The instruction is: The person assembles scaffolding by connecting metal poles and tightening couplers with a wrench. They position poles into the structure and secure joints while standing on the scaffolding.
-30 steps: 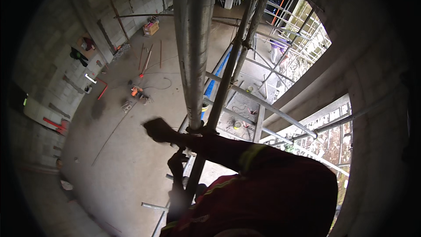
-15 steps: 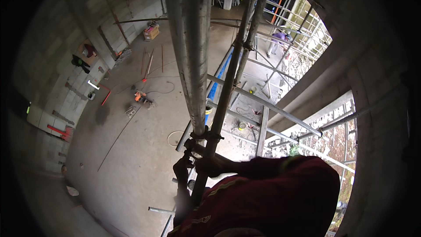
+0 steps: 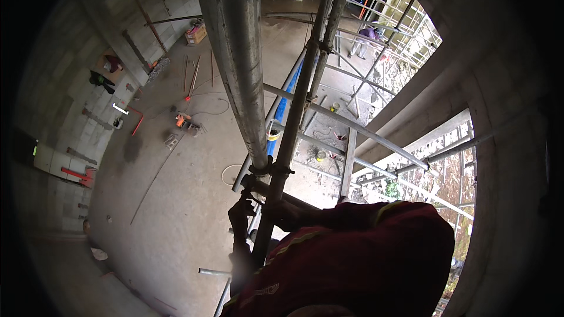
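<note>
Two steel scaffold tubes run down the middle: a thick near tube (image 3: 238,76) and a slimmer slanting tube (image 3: 295,123). They come together at a dark scaffold clamp (image 3: 281,170). Just below it, my left hand (image 3: 239,214) is raised, its fingers closed at a second clamp (image 3: 249,184) on the end of a short cross tube (image 3: 302,202). My right hand (image 3: 285,216) reaches in from the right and appears closed around the slanting tube, below the cross tube. Deep shadow hides the finger detail. Dark red sleeves with a yellowish stripe cover my arms.
Far below lies a concrete floor (image 3: 176,211) with an orange power tool (image 3: 185,122), cable and loose rods. More scaffold tubes (image 3: 364,132) cross at the right beside wall openings. A person in purple (image 3: 365,38) stands far right. A block wall (image 3: 111,100) curves along the left.
The view has shifted a little, so the tubes and floor sit further left and higher. Both hands remain at the same joint, slightly raised in the picture.
</note>
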`<control>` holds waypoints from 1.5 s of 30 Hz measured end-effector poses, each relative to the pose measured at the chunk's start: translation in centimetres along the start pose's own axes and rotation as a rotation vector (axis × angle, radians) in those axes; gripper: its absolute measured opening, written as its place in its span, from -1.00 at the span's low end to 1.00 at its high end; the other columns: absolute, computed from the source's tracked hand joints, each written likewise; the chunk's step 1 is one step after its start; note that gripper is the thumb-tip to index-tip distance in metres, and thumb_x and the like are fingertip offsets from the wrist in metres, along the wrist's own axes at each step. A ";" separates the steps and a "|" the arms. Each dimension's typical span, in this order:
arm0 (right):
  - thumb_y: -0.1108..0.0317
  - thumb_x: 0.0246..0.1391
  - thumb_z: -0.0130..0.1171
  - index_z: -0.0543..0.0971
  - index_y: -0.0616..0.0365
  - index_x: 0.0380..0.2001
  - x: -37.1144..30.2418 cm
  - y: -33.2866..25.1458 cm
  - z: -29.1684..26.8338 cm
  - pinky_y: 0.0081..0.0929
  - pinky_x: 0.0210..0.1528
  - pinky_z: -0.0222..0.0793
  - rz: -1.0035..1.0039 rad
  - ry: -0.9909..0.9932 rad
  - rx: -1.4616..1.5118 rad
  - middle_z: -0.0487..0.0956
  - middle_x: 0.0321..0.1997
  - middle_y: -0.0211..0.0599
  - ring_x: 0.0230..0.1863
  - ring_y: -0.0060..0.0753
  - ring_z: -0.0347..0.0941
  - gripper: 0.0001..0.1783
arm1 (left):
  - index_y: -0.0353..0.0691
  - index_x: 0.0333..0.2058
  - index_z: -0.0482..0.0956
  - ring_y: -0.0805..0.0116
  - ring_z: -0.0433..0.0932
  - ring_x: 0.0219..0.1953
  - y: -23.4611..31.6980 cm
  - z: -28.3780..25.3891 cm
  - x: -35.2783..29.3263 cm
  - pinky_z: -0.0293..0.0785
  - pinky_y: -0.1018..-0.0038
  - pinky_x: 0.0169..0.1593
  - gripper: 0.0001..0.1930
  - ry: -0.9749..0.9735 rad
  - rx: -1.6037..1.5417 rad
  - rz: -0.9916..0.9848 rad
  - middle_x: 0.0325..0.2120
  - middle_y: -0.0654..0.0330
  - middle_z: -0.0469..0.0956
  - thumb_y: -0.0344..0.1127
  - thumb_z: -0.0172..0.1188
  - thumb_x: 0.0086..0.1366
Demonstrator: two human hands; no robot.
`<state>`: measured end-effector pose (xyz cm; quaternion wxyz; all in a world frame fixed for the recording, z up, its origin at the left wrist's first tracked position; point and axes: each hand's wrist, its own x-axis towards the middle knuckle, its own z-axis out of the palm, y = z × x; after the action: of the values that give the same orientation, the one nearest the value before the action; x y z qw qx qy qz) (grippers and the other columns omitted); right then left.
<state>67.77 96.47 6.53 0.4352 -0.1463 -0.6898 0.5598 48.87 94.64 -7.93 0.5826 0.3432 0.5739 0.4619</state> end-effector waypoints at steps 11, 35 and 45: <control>0.34 0.17 0.02 0.52 0.17 -0.44 18.7 15.1 4.7 -0.09 -0.36 0.36 -0.117 0.132 -0.705 0.51 -0.45 -0.12 -0.39 0.00 0.48 -0.83 | -0.31 -0.15 0.63 0.36 0.61 -0.53 -1.8 -1.2 0.7 0.55 0.46 -0.42 -0.70 0.041 0.001 0.016 -0.43 0.10 0.63 -0.20 0.09 0.38; 0.45 0.16 0.04 0.53 0.18 -0.30 -1.2 2.0 1.5 -0.09 -0.12 0.38 0.156 0.193 0.155 0.49 -0.32 -0.10 -0.19 -0.05 0.45 -0.91 | -0.33 -0.24 0.60 0.46 0.57 -0.54 0.0 -1.9 -0.2 0.49 0.51 -0.45 -0.70 -0.074 0.105 0.210 -0.54 0.21 0.57 -0.23 -0.02 0.47; 0.48 -0.09 0.10 0.55 0.11 -0.34 23.9 17.0 4.4 -0.10 -0.22 0.44 -0.081 0.111 -0.817 0.56 -0.37 -0.20 -0.26 -0.06 0.55 -0.82 | -0.31 -0.21 0.62 0.48 0.53 -0.60 -0.5 -1.4 0.1 0.44 0.52 -0.53 -0.67 -0.028 0.034 0.154 -0.54 0.23 0.54 -0.16 0.00 0.48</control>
<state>45.75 115.73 1.72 0.3993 -0.3097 -0.8360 0.2140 47.55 94.43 -8.56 0.5474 0.4025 0.5454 0.4909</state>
